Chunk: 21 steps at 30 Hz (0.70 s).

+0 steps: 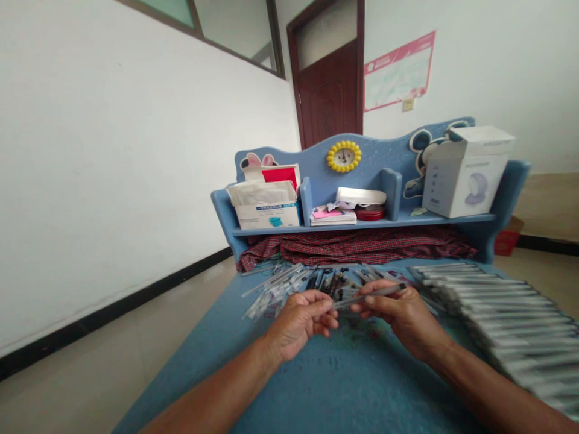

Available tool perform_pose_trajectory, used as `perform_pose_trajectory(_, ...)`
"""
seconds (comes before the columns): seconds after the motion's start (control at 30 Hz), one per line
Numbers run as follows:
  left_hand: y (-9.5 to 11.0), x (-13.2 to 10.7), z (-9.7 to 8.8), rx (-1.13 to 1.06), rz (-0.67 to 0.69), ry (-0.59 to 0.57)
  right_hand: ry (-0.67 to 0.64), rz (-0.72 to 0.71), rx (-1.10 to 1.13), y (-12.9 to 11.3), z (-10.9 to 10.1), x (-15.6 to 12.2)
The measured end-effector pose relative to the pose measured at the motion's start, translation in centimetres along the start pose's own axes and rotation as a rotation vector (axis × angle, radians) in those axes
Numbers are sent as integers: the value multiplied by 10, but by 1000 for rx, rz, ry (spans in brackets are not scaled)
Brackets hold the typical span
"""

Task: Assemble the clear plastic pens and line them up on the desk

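A slim grey pen [384, 292] with a dark end is held nearly level above the desk, its dark end pointing right. My right hand [404, 314] grips its barrel between thumb and fingers. At the pen's left end, my left hand [298, 320] pinches with thumb and forefinger; the exact tip is hidden by the fingers. Beyond the hands lie loose clear pen parts [283, 286] and several black pieces [332, 280]. To the right of my right hand, many similar grey pens [511, 319] are laid side by side in a large stack.
The blue desk [325, 386] has a raised shelf [425, 222] at the back. On it stand a mask box [269, 216], papers [332, 219] and a white carton [474, 175]. Checked cloth [353, 246] lies beneath. A white wall [126, 138] rises on the left.
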<state>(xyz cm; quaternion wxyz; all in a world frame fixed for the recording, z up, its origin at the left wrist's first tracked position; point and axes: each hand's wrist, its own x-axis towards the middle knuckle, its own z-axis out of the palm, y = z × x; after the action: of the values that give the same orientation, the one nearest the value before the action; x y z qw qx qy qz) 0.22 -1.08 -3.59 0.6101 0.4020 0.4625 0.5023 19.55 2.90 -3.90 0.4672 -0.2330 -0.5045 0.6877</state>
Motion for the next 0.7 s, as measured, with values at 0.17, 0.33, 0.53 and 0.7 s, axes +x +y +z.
perform_pose_trajectory(0.17,-2,0,-1,25,-20,-38,-23,28,-11,2,-1,0)
perform_pose_trajectory(0.33,-2,1,-2,36,-8,-56,-41,47,11,3,-2,0)
perform_pose_trajectory(0.53,-2,-1,0,121,-75,-57,-41,51,11,0,-1,-1)
perform_pose_trajectory(0.7,-1,-1,0,109,-117,-41,-38,43,4,-1,0,-1)
